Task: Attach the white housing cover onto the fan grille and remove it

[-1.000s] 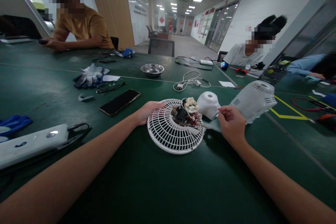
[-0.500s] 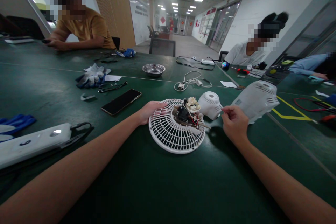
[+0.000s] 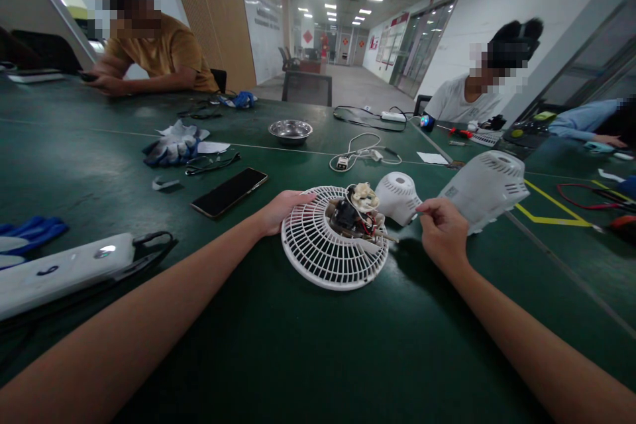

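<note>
My left hand (image 3: 284, 212) grips the left rim of a white round fan grille (image 3: 318, 258), thumb on top. The grille lies on the green table with a black fan motor (image 3: 345, 215), coloured wires and a cream bundle (image 3: 365, 197) on it. A thin rod (image 3: 387, 237) sticks out on the right. My right hand (image 3: 444, 228) is closed in a pinch at the edge of a small white vented cover (image 3: 397, 197); whether it touches the cover or holds something small, I cannot tell. Just behind that hand stands a larger white housing (image 3: 484, 191).
Left of the grille lie a phone (image 3: 230, 192), gloves (image 3: 171, 149) and a white power strip (image 3: 64, 275). Farther back are a metal bowl (image 3: 291, 132) and a white cable (image 3: 365, 154). Two people sit across the table; another person's arm (image 3: 586, 126) shows at far right.
Almost nothing differs. My right hand has shifted very slightly left and up, still pinched by the small cover; my left hand keeps its grip on the grille.
</note>
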